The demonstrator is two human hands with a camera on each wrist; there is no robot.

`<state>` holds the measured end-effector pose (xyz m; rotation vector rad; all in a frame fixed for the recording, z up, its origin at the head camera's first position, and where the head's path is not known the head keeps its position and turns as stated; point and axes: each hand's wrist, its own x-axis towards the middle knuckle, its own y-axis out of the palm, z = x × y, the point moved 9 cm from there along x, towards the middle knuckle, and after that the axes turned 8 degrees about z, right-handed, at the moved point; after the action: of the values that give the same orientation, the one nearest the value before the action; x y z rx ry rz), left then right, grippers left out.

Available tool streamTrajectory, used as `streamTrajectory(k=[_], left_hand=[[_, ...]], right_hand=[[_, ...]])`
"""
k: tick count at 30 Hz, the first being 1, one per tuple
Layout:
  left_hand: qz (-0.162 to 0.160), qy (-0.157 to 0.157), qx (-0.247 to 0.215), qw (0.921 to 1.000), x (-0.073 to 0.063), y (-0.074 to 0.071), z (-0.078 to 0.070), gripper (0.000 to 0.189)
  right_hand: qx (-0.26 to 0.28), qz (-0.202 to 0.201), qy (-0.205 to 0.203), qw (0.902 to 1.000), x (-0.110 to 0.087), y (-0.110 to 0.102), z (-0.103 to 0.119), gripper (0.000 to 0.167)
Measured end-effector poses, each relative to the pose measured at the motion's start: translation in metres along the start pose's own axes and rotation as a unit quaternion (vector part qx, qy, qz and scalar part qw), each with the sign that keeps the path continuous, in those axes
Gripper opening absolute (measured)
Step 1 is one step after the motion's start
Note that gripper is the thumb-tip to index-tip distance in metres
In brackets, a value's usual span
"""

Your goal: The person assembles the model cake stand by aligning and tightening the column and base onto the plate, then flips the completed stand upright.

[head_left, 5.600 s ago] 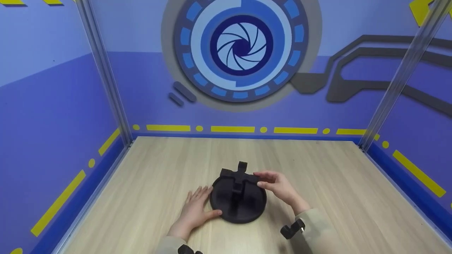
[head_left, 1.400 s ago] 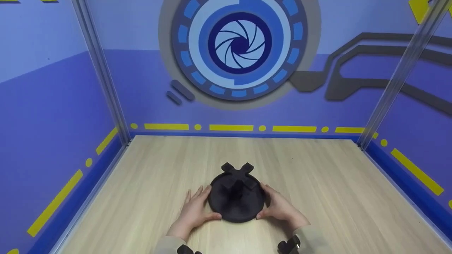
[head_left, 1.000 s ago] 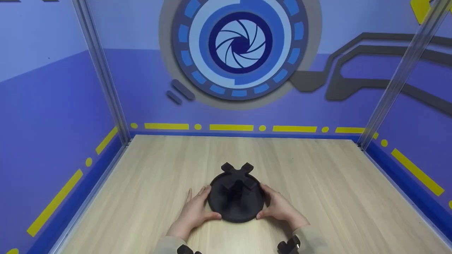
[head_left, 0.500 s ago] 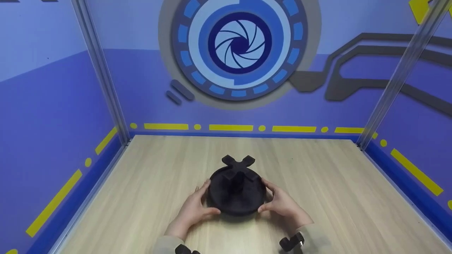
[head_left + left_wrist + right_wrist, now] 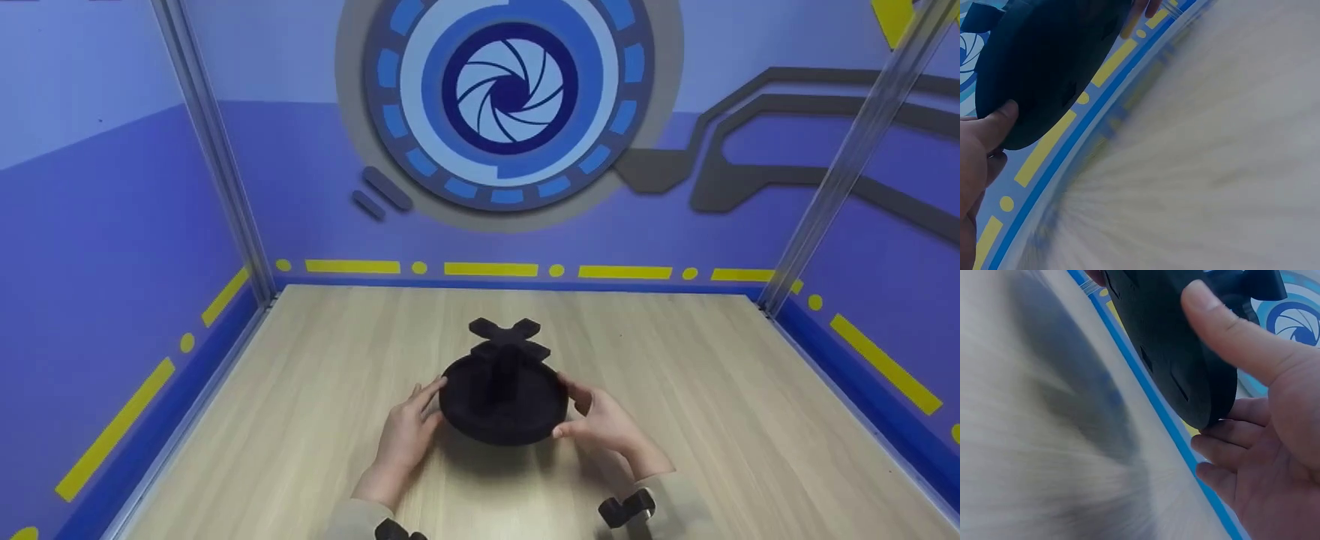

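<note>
A black stand (image 5: 465, 405) with a round, rimmed base, a central post and a cross-shaped top is held above the table, a shadow beneath it. My left hand (image 5: 405, 442) grips the base's left edge; its thumb lies on the underside in the left wrist view, where the stand (image 5: 1044, 67) looks tilted. At the opposite edge, my right hand (image 5: 604, 427) holds the rim between thumb and fingers. The right wrist view shows small slots in the underside of the stand (image 5: 1168, 343). From the head, the post is dark and hard to make out.
Wood-grain table (image 5: 360, 337) lies under both hands. Blue printed panels (image 5: 300, 180) enclose it at the back and sides, with metal posts (image 5: 225, 150) at the corners. Black camera mounts (image 5: 626, 508) sit on both wrists.
Earlier, my right hand was at the cross top, which has since turned to a diagonal. That hand then took the base's right edge, and both hands raised the stand off the table.
</note>
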<state>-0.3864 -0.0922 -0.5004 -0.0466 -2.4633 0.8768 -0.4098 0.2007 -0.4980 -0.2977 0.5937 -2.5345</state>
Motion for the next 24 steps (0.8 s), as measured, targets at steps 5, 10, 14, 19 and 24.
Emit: streamTrajectory(k=[5,10,14,19,24], left_hand=[[-0.047,0.005,-0.019,0.9987,0.000,-0.009,-0.004,0.047],[-0.059,0.012,-0.028,0.9978,0.004,-0.013,-0.010,0.039],[-0.075,0.019,-0.025,0.9967,0.007,-0.020,-0.017,0.031],[-0.075,-0.008,-0.062,0.9952,0.008,-0.027,-0.020,0.027],[-0.045,-0.048,-0.125,0.9900,0.011,-0.027,-0.019,0.029]], right_hand=[[0.018,-0.043,0.001,0.9989,0.002,-0.002,0.003,0.081],[0.018,-0.172,0.012,0.9848,-0.002,-0.017,0.004,0.039],[-0.008,-0.224,-0.005,0.9746,-0.007,-0.024,0.013,0.031],[-0.042,-0.235,-0.012,0.9710,-0.010,-0.028,0.023,0.024],[-0.021,-0.221,-0.013,0.9749,-0.010,-0.030,0.024,0.021]])
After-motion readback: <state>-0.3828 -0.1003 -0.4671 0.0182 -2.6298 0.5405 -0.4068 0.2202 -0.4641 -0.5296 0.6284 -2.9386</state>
